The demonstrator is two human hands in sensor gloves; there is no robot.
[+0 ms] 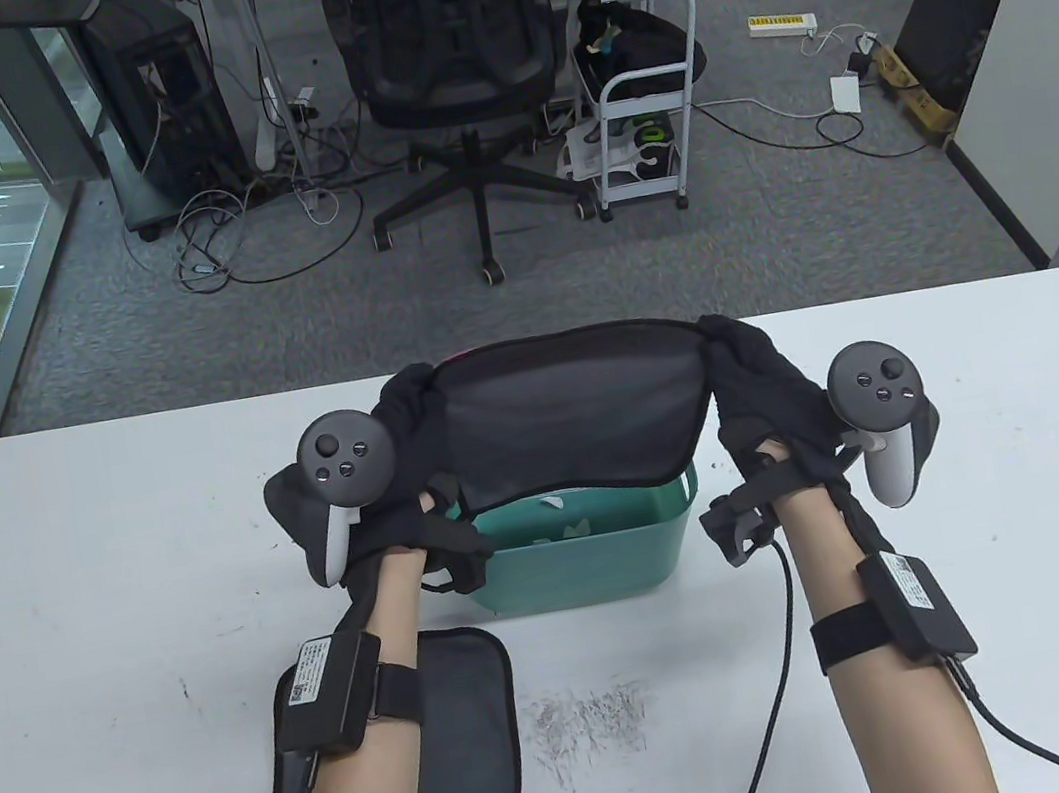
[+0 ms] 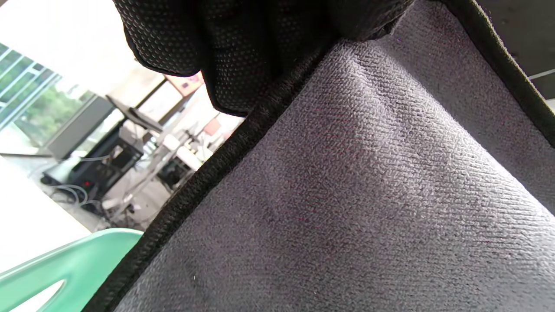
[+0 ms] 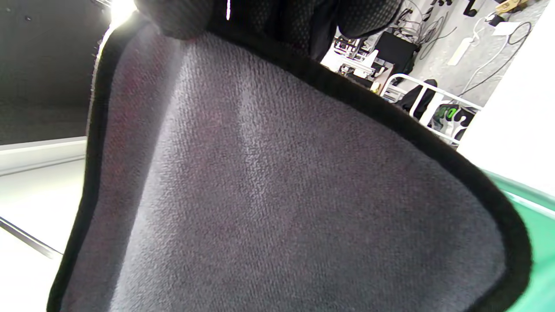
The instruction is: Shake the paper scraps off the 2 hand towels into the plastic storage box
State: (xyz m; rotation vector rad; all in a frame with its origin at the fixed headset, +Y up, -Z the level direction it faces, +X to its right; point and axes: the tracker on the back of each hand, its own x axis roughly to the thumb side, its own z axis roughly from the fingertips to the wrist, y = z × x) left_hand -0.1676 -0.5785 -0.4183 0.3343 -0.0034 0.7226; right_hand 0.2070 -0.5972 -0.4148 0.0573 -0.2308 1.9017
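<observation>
Table view: left hand [image 1: 391, 420] and right hand [image 1: 748, 370] are each pinching a top corner of one towel [image 1: 574, 419], hanging it over the green box [image 1: 607, 556]. Scraps [image 1: 553, 504] are already sitting inside. Second towel [image 1: 448, 755] is lying on the bench [image 1: 1003, 439] under the left forearm, so roughly halfway, I'd guess.

Left wrist view: fingers [image 2: 243, 65] are clamping the hem, towel filling the frame.

Right wrist view: same deal, so I can't tell if any scraps are clinging on.

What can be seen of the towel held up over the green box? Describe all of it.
The held towel is dark grey, with a fine woven pile and a black stitched border, roughly rectangular with rounded corners. It hangs stretched flat above the green plastic box, its lower edge over the box's opening. The left hand pinches one upper corner and the right hand the other. No paper scraps show on its visible face; a few white scraps lie in the box.
</observation>
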